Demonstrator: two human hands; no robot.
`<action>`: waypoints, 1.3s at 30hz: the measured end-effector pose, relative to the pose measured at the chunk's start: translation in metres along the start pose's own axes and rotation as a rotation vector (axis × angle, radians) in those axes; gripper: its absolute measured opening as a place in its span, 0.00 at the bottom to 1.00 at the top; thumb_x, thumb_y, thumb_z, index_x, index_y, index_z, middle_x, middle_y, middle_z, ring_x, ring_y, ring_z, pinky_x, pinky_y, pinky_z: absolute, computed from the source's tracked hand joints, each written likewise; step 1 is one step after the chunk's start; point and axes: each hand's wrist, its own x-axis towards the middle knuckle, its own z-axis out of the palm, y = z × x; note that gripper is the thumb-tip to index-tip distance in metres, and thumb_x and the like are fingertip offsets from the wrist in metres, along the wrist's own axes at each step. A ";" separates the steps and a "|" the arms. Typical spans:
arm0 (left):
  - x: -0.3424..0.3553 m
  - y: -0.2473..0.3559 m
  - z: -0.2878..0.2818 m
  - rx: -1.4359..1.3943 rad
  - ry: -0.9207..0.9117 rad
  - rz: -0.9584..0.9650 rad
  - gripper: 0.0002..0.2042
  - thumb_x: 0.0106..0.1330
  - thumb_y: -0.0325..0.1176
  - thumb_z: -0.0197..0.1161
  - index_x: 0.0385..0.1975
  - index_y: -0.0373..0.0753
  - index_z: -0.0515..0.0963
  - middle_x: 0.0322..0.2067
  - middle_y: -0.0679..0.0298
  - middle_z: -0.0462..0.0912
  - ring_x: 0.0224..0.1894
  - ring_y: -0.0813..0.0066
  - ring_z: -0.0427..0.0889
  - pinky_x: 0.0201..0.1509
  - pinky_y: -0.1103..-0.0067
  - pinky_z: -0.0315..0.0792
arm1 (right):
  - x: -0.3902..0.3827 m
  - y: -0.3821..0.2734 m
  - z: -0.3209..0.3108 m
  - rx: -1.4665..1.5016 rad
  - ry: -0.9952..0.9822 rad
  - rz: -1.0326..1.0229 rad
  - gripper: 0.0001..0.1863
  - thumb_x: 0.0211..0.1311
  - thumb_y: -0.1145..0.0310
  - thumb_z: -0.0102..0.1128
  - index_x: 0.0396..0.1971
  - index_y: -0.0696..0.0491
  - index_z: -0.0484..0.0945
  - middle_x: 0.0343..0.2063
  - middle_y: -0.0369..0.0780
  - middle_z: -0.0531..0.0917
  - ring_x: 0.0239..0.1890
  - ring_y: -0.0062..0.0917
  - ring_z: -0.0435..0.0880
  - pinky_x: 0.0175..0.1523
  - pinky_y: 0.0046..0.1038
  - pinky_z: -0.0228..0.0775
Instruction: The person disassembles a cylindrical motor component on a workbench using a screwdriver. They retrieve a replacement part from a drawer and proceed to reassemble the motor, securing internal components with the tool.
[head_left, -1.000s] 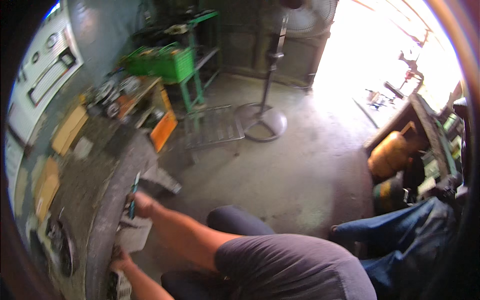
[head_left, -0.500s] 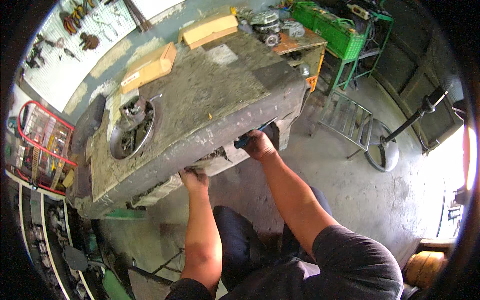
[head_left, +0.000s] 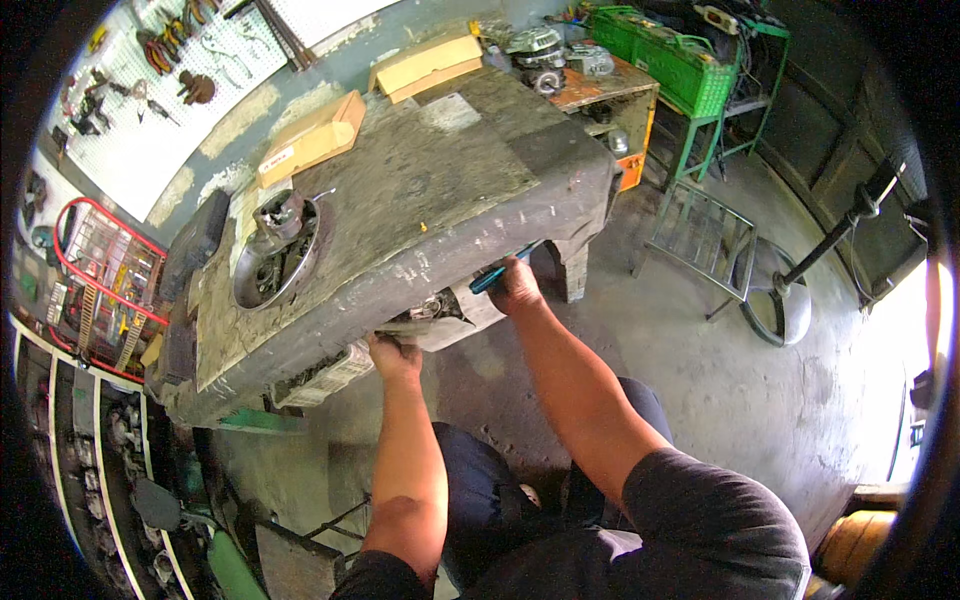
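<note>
Below the near edge of the workbench [head_left: 480,165], a pale, drawer-like tray [head_left: 470,325] with dark, jumbled contents juts out. My left hand [head_left: 397,358] is closed on its front edge, fingers partly hidden. At the tray's right part, my right hand [head_left: 516,288] grips a slim tool with a blue-green handle [head_left: 487,279]; its exact kind cannot be made out. On the bench top at left, a round metal bowl [head_left: 245,285] holds dark parts and a grey cylindrical metal piece [head_left: 280,218].
Two cardboard boxes [head_left: 315,138] lie along the bench's back. Tools hang on a white pegboard [head_left: 215,95]. A red wire rack [head_left: 105,270] stands at left. On the right are a green crate [head_left: 690,80], a metal rack-like frame [head_left: 700,235] and a round-based stand [head_left: 785,310].
The view has shifted slightly, showing more of the tray. The blue-green tool shows more plainly in my right hand. My left hand keeps its hold on the tray's edge.
</note>
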 end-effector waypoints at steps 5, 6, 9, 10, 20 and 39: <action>-0.029 0.016 -0.002 0.100 0.122 -0.064 0.26 0.88 0.56 0.47 0.67 0.41 0.77 0.64 0.60 0.84 0.63 0.56 0.85 0.65 0.59 0.84 | -0.008 0.000 -0.010 -0.087 -0.199 0.015 0.06 0.63 0.73 0.57 0.38 0.55 0.75 0.30 0.41 0.76 0.31 0.35 0.80 0.40 0.39 0.78; -0.034 0.016 0.001 0.128 0.199 -0.071 0.26 0.87 0.56 0.50 0.68 0.42 0.78 0.64 0.61 0.84 0.63 0.55 0.84 0.65 0.57 0.83 | -0.014 -0.001 -0.014 -0.115 -0.222 0.012 0.05 0.63 0.73 0.57 0.39 0.55 0.75 0.31 0.40 0.76 0.31 0.34 0.80 0.39 0.39 0.77; -0.038 -0.011 0.028 0.151 0.148 0.035 0.33 0.86 0.63 0.43 0.74 0.42 0.73 0.70 0.59 0.80 0.69 0.53 0.80 0.73 0.53 0.75 | -0.030 -0.007 -0.014 -0.148 -0.228 -0.010 0.04 0.69 0.74 0.60 0.41 0.53 0.76 0.34 0.40 0.78 0.34 0.36 0.82 0.43 0.40 0.78; -0.039 -0.015 0.034 0.159 0.191 0.080 0.35 0.85 0.64 0.41 0.75 0.42 0.72 0.71 0.60 0.79 0.70 0.54 0.79 0.75 0.54 0.74 | -0.038 -0.006 -0.015 -0.149 -0.191 0.025 0.04 0.70 0.74 0.61 0.42 0.53 0.77 0.38 0.41 0.80 0.36 0.39 0.84 0.47 0.42 0.78; 0.004 -0.046 0.092 0.128 0.630 0.409 0.39 0.88 0.59 0.30 0.75 0.28 0.71 0.74 0.51 0.76 0.71 0.53 0.79 0.81 0.58 0.69 | -0.031 0.036 -0.007 -0.396 -0.150 -0.297 0.08 0.73 0.75 0.63 0.50 0.52 0.80 0.42 0.39 0.86 0.43 0.31 0.87 0.49 0.37 0.81; -0.034 -0.013 0.033 0.111 0.244 0.131 0.39 0.81 0.71 0.41 0.73 0.43 0.74 0.69 0.57 0.80 0.67 0.53 0.80 0.73 0.57 0.75 | -0.005 0.031 -0.020 -1.767 -0.011 -0.824 0.23 0.53 0.53 0.83 0.38 0.57 0.88 0.43 0.52 0.87 0.46 0.52 0.90 0.54 0.48 0.84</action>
